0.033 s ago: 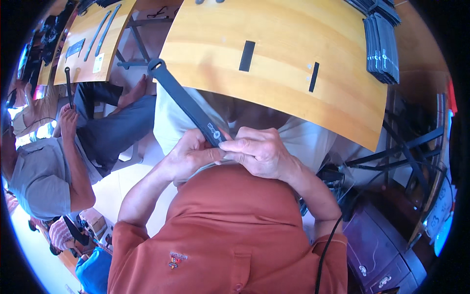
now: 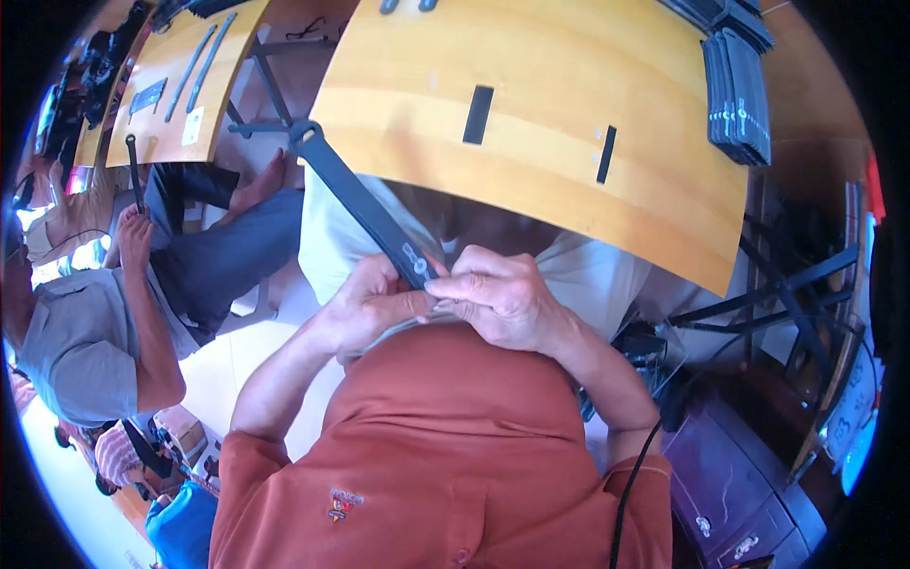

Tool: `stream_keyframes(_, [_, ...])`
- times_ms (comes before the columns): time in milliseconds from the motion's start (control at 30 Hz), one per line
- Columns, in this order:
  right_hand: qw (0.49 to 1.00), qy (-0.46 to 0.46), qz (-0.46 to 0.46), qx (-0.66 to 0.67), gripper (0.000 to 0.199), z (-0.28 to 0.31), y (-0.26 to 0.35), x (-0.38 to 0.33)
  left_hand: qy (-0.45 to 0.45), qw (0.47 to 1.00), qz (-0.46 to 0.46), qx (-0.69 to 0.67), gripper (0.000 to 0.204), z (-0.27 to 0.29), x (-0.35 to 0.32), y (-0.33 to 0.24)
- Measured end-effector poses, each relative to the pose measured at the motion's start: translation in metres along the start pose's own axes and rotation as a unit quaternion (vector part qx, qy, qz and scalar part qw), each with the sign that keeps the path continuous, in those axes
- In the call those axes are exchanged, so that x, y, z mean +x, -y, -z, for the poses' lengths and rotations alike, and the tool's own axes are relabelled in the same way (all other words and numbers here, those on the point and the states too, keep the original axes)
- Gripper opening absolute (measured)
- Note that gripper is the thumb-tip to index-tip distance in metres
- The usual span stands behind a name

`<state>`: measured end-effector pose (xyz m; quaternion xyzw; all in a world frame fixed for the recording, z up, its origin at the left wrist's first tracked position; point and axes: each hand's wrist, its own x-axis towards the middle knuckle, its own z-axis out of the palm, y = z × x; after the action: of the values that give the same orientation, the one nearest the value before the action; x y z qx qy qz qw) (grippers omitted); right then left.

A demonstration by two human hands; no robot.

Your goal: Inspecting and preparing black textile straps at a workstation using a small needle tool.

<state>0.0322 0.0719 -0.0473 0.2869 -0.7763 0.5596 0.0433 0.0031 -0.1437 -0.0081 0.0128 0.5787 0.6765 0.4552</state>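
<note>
A long black strap (image 2: 365, 204) slants up and left from my hands, with a ring-shaped loop at its far end and a small white print near my fingers. My left hand (image 2: 372, 302) is closed on the strap's near end, thumb pressed against it. From the other side my right hand (image 2: 498, 292) pinches the same end between thumb and fingers. The very tip of the strap is hidden by my fingers. Both hands are close in front of my waist, just short of the wooden table (image 2: 531, 47).
Two flat black strips, a wider one (image 2: 479, 115) and a narrower one (image 2: 607, 155), lie on the table. Bundled black straps (image 2: 737, 98) are stacked at its right edge. To the left, a seated co-worker (image 2: 85, 327) holds a similar strap (image 2: 136, 171). A dark cabinet (image 2: 725, 465) stands lower right.
</note>
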Motion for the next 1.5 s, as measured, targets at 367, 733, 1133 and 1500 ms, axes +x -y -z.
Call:
stream_keyframes(367, [0.995, -0.047, -0.016, 0.091, 0.008, 0.028, 0.011, 0.021, 0.075, 0.994, -0.013, 0.083, 0.017, -0.007, -0.025, -0.002])
stream_keyframes(733, [0.992, -0.050, 0.096, 0.065, 0.032, -0.011, 0.038, 0.035, -0.001, 0.995, -0.080, -0.065, 0.012, -0.003, -0.026, 0.010])
stream_keyframes(1133, [0.973, -0.201, 0.076, -0.082, 0.003, 0.049, 0.001, 0.086, -0.006, 0.990, -0.044, -0.135, 0.013, -0.001, -0.043, 0.021])
stream_keyframes(1500, [0.778, -0.470, 0.055, -0.413, 0.016, 0.227, -0.077, 0.184, -0.069, 0.988, -0.041, -0.135, 0.023, 0.033, -0.067, 0.054])
